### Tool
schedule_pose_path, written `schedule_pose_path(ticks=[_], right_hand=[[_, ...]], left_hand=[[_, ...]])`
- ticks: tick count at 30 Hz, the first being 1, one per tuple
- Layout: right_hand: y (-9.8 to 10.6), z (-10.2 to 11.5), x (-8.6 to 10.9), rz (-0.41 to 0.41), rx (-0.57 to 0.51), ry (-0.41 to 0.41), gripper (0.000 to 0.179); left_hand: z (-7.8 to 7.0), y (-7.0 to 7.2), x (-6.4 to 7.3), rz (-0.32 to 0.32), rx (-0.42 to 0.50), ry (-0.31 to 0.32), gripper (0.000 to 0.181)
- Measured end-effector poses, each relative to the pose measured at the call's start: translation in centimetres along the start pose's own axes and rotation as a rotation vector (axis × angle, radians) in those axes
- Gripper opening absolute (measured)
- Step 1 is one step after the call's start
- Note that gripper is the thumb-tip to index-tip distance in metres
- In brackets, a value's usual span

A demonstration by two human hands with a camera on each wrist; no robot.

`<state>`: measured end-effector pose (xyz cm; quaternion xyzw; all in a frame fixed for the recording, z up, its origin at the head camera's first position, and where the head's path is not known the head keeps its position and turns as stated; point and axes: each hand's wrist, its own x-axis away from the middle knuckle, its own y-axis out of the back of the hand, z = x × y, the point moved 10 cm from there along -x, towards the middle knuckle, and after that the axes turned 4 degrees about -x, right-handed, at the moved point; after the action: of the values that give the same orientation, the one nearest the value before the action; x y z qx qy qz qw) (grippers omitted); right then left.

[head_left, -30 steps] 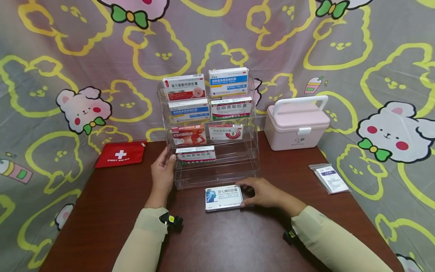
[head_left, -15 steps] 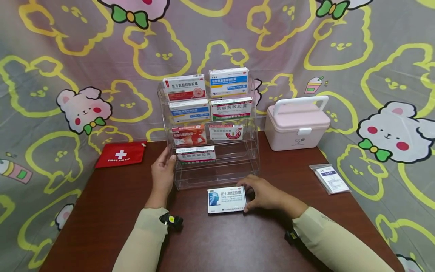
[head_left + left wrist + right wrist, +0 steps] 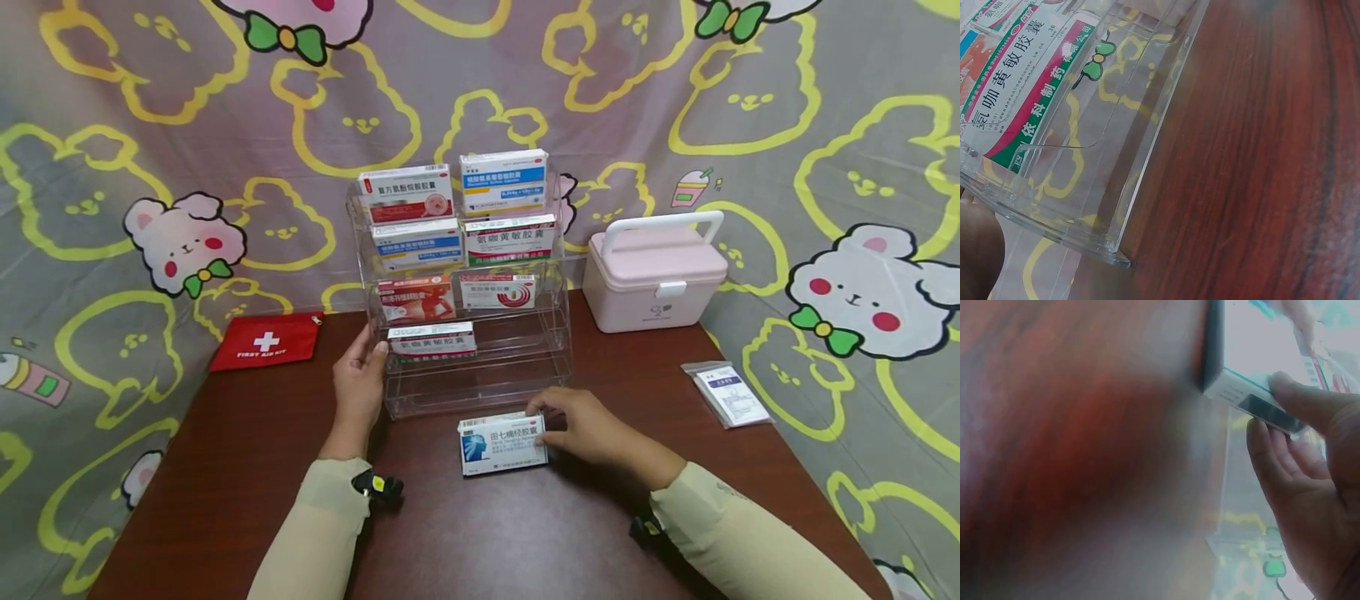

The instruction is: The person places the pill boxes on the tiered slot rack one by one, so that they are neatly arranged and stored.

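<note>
In the head view, my right hand (image 3: 588,429) pinches the right end of a white medicine box (image 3: 498,450) with a blue head picture. The box stands tilted in front of the rack. The right wrist view shows the thumb on the face of the box (image 3: 1260,350) and fingers behind it. My left hand (image 3: 358,383) holds the left side of a clear tiered display rack (image 3: 480,390), thumb towards the front; its other fingers are partly hidden. Beside that thumb, a white, red and green capsule box (image 3: 432,342) sits in a lower tier.
Several more medicine boxes fill the upper tiers, among them an orange box (image 3: 417,300). A red first aid pouch (image 3: 266,340) lies left of the rack. To the right are a pink lidded case (image 3: 656,279) and a plastic-bagged packet (image 3: 727,394) on the brown table (image 3: 480,533).
The medicine box has shifted slightly right and tilted more upright, showing its top edge. My right thumb has moved from its lower corner onto its face. The left hand stays put.
</note>
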<state>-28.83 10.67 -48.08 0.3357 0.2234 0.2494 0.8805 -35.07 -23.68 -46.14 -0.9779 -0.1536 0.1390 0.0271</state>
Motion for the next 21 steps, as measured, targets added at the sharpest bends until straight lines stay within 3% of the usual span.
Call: schedule_pose_path(ticks=[9, 15, 21], right_hand=[[3.4, 1.3, -0.3, -0.119, -0.065, 0.090, 0.021], [6.9, 1.2, -1.3, -0.226, -0.130, 0.034, 0.017], [11.5, 1.0, -2.4, -0.430, -0.155, -0.028, 0.015]], left_hand=[[-0.2, 0.0, 0.0, 0.000, -0.017, -0.009, 0.054], [-0.1, 0.1, 0.1, -0.017, -0.005, -0.019, 0.053], [-0.1, 0.1, 0.1, -0.007, -0.019, -0.014, 0.053]])
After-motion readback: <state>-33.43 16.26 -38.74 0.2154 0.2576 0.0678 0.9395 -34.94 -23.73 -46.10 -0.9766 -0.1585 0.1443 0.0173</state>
